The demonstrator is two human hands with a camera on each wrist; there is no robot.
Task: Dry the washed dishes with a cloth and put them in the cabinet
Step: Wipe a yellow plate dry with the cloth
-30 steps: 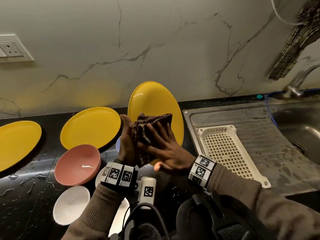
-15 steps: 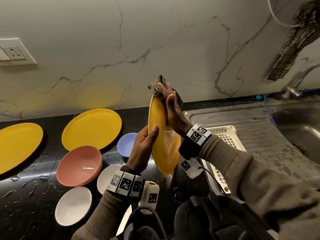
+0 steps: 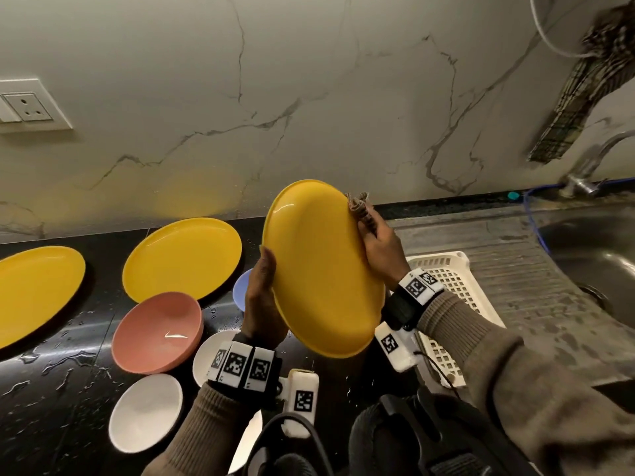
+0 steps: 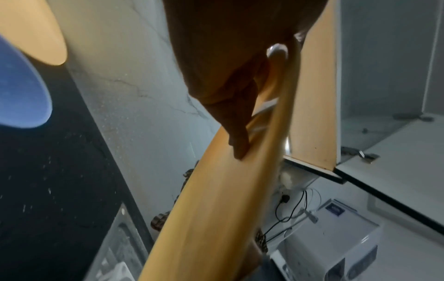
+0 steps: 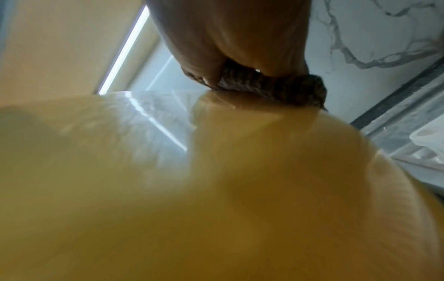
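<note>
Head: we see left hand (image 3: 263, 297) gripping yellow plate (image 3: 319, 276) at its 9 o'clock edge, held tilted above the bench (image 3: 68, 372). Right hand (image 3: 379, 249) clamps cloth (image 3: 359, 206) at 1 o'clock.
Left wrist: fingers (image 4: 236, 121) curl on rim.
Right wrist: cloth (image 5: 276, 85) pinched against plate.

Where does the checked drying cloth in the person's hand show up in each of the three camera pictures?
Head: the cloth peeks out past the held yellow plate's upper right edge, above the right hand.
Left wrist: only dark bits of cloth show behind the plate's rim, low in the picture.
Right wrist: cloth sits upper middle, pressed on the plate.
Shared landmark: the yellow plate.
</note>
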